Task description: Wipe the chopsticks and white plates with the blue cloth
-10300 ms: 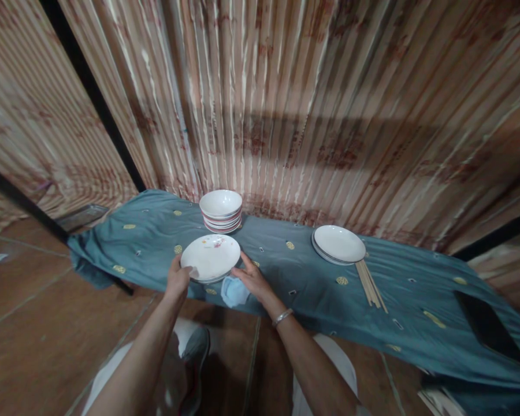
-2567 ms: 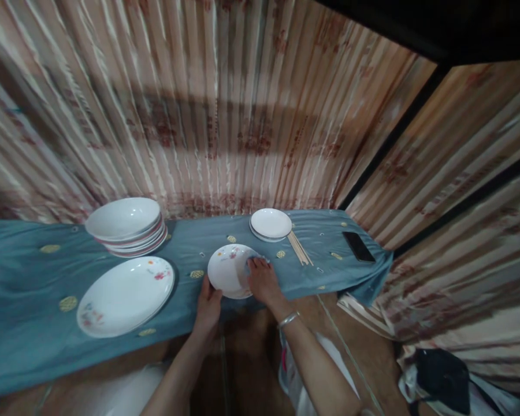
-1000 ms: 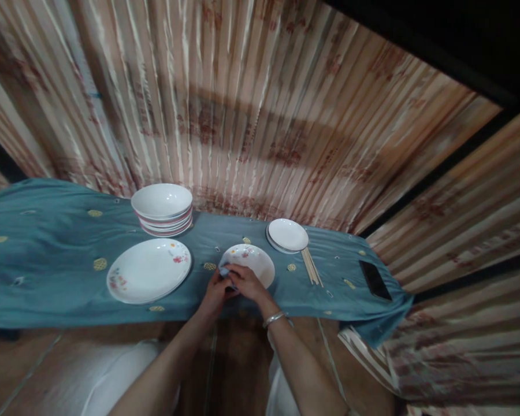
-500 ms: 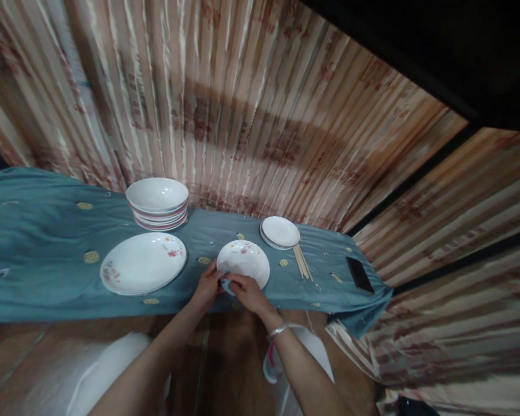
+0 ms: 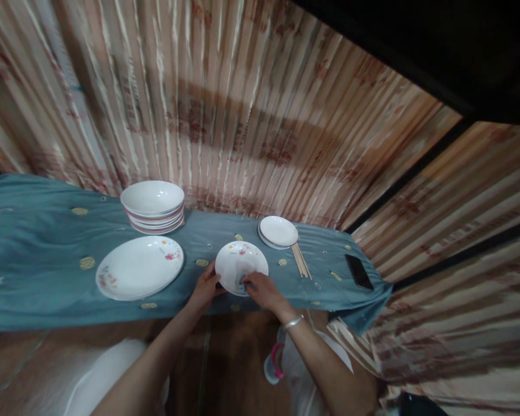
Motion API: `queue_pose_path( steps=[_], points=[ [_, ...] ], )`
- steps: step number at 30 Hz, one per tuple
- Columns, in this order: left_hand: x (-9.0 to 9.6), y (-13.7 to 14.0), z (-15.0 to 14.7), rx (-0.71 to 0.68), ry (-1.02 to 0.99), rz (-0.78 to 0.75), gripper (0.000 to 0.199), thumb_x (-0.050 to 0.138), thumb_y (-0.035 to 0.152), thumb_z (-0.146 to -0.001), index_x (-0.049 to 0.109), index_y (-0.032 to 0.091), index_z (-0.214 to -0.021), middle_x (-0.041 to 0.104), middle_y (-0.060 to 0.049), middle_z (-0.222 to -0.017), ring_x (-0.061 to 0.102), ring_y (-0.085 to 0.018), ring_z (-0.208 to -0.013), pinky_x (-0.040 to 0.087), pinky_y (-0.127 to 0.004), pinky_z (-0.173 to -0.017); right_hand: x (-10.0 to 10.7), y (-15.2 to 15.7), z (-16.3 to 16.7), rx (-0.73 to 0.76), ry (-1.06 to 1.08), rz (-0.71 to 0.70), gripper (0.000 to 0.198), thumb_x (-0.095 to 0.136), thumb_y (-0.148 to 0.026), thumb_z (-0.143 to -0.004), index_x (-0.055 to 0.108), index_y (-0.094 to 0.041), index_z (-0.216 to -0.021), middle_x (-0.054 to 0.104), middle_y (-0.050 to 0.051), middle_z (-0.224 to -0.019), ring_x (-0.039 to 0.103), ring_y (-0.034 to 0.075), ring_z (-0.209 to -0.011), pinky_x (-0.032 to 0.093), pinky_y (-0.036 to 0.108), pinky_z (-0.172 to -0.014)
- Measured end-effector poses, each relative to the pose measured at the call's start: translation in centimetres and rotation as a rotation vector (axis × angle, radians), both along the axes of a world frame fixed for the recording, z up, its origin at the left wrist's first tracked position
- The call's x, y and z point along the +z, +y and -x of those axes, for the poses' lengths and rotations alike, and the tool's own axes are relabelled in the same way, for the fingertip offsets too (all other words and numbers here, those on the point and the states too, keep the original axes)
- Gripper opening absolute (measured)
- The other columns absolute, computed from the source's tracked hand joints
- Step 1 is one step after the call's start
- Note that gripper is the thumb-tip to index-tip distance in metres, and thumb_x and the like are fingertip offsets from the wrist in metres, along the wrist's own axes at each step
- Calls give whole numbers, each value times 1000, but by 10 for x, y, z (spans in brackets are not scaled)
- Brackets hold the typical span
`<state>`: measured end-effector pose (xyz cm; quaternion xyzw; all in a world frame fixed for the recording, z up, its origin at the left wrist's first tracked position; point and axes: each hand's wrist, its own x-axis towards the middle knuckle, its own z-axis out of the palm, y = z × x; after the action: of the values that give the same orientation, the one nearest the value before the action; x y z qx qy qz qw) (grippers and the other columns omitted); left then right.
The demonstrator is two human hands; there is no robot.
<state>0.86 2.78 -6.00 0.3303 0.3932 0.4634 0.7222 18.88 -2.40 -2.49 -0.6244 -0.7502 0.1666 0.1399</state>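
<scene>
A round white plate (image 5: 236, 261) with small flowers near its far rim lies in front of me by the table's near edge. My left hand (image 5: 205, 288) grips its left rim, thumb near the top and fingers partly hidden below. Over the plate's lower right, my right hand (image 5: 263, 290) is closed, fingertips pressed down on a small bluish-grey cloth (image 5: 241, 282) that is mostly covered and blurred. Behind it and to the right stand a few stacked small plates (image 5: 279, 230), with several wooden chopsticks (image 5: 302, 261) beside them.
Large oval plates (image 5: 141, 268) with flower prints lie left of my hands, and a stack of white bowls (image 5: 152, 199) stands behind them. A black phone (image 5: 359, 272) rests near the right end of the blue-green tablecloth (image 5: 39, 260). Pleated curtains (image 5: 225, 115) hang behind the table.
My right hand has moved right with the cloth, from the plate's lower left edge to its lower right. My left hand stays at the left rim. The view has shifted slightly.
</scene>
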Motion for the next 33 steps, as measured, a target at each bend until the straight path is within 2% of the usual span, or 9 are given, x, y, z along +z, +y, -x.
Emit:
queue_pose_path(
  steps=[9,14,18,26,29,33],
  points=[
    [8,-4,1,10,35,-7,65,67,23,-60,55,20,-124,58,-12,-127,58,-29,-106,58,-38,-68,1,13,-11,-103,-207,-5,30,46,-5,-82,64,-15,-104,68,10,-105,59,20,-103,42,31,-93],
    [4,-3,-1,24,72,-35,63,67,22,-62,55,19,-124,57,-12,-129,57,-30,-110,58,-39,-74,-13,29,-15,-154,-199,-77,31,42,-3,-83,64,-14,-102,68,14,-104,60,23,-101,44,33,-92],
    [-2,0,-3,41,96,-28,66,65,20,-64,52,17,-128,52,-15,-134,57,-31,-110,58,-36,-72,-28,44,-18,-183,-110,-157,31,40,-4,-84,65,-14,-102,67,15,-104,60,25,-103,45,37,-94],
    [-8,2,-5,54,140,-34,66,63,19,-65,52,18,-130,53,-13,-134,57,-29,-111,58,-31,-71,-52,65,-4,-163,-80,-223,37,34,-7,-89,57,-10,-118,60,19,-120,48,31,-121,34,50,-105],
    [-6,2,-6,65,149,-30,65,60,18,-66,52,16,-130,54,-13,-133,57,-28,-109,58,-33,-72,-51,72,7,-179,-84,-215,37,36,-8,-88,56,-8,-119,59,20,-120,45,31,-123,30,51,-107],
    [-4,2,-7,60,144,0,65,58,16,-67,50,15,-131,56,-14,-129,59,-27,-105,57,-32,-70,-39,75,22,-146,-47,-223,38,39,-8,-87,58,-10,-119,62,18,-117,47,28,-121,31,49,-106]
  ],
)
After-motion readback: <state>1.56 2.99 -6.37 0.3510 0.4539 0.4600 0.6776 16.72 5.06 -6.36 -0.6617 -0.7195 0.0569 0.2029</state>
